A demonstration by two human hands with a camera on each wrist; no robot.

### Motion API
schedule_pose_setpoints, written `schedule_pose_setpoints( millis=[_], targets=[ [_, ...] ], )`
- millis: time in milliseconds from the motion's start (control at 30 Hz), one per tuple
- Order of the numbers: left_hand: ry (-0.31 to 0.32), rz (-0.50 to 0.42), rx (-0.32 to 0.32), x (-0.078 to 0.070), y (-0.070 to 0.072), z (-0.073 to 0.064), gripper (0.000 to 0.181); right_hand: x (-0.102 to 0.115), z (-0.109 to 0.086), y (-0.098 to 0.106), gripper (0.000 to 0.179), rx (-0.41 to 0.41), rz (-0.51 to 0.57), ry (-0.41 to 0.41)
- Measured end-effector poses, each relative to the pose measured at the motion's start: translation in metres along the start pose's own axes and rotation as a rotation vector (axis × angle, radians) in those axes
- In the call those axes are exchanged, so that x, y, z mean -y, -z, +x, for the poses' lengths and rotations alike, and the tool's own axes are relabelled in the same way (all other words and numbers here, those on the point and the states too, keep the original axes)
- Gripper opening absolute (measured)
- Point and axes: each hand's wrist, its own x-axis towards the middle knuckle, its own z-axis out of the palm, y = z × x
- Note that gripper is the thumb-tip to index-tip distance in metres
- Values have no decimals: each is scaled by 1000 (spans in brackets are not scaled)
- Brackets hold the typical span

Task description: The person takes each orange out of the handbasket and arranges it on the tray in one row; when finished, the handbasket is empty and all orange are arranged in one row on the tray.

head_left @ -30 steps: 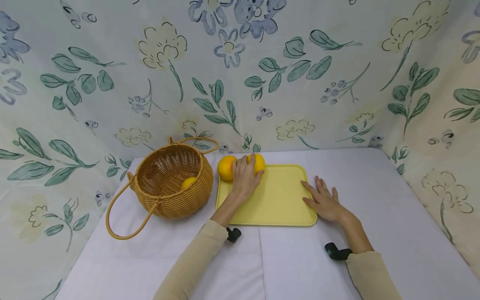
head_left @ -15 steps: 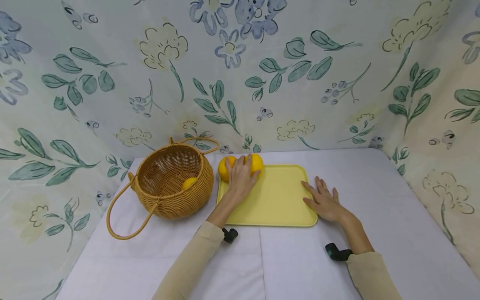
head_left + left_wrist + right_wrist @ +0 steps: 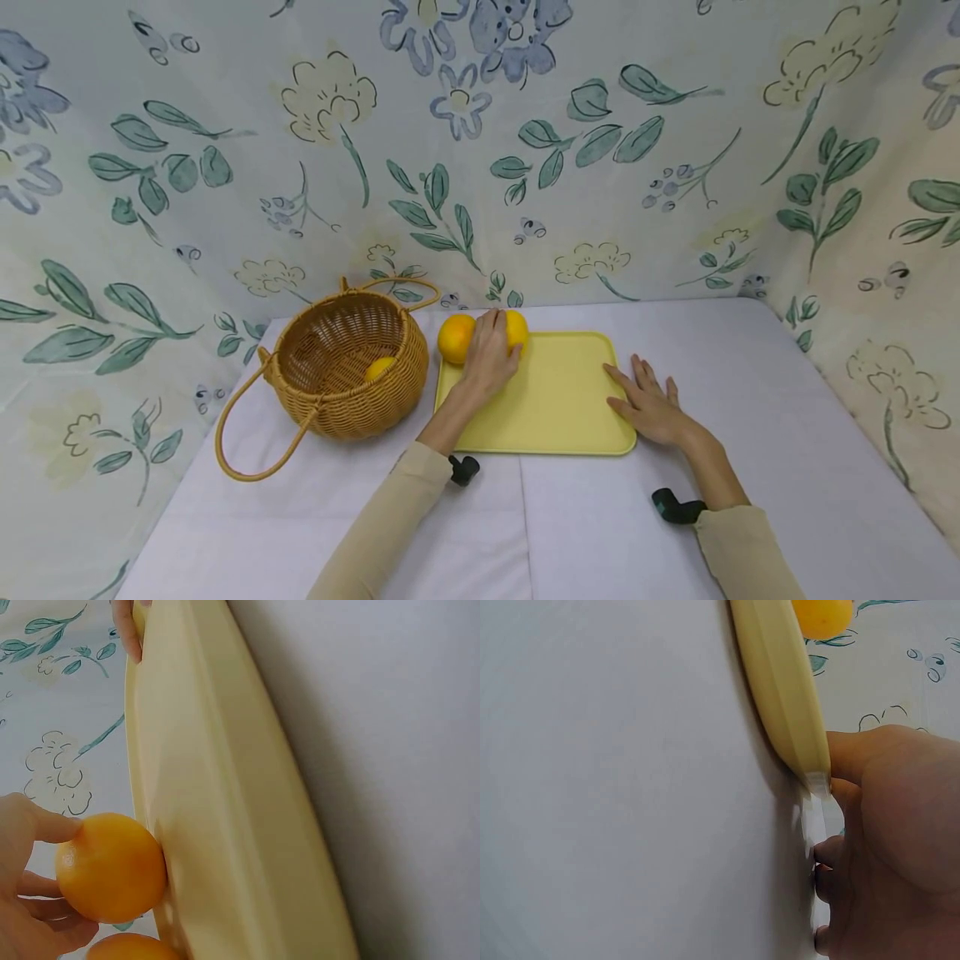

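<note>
My left hand (image 3: 489, 354) holds an orange (image 3: 517, 330) at the back left of a yellow tray (image 3: 551, 400). In the left wrist view the thumb and fingers lie around that orange (image 3: 112, 868) from opposite sides. A second orange (image 3: 455, 338) sits just left of this hand, at the tray's back left corner. At the tray's right edge rests my right hand (image 3: 651, 404), its fingers spread. Thumb and forefinger touch the tray's rim, while the other fingers lie on the cloth, as the right wrist view shows.
Left of the tray stands a wicker basket (image 3: 363, 408) with a yellow-orange fruit (image 3: 379, 367) inside. One of its handles (image 3: 255, 467) leans out toward the front left. A white cloth (image 3: 585, 533) covers the table, and a floral curtain (image 3: 465, 167) hangs behind.
My left hand shifted slightly left, its fingers spreading over both oranges, then drew together on the right-hand orange. That orange sits a touch further left. The right hand stayed put.
</note>
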Motion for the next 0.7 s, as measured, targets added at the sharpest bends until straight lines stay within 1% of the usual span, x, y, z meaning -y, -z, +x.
schedule_pose_setpoints(
  millis=[300, 600, 700],
  targets=[
    [10, -2, -14, 2, 1, 0, 61, 1, 0, 0, 65, 2, -9, -3],
    [69, -50, 34, 5, 8, 1, 61, 1, 0, -1, 65, 0, -6, -1],
    [68, -65, 48, 7, 10, 0, 62, 0, -1, -1, 66, -1, -7, -2]
  ],
)
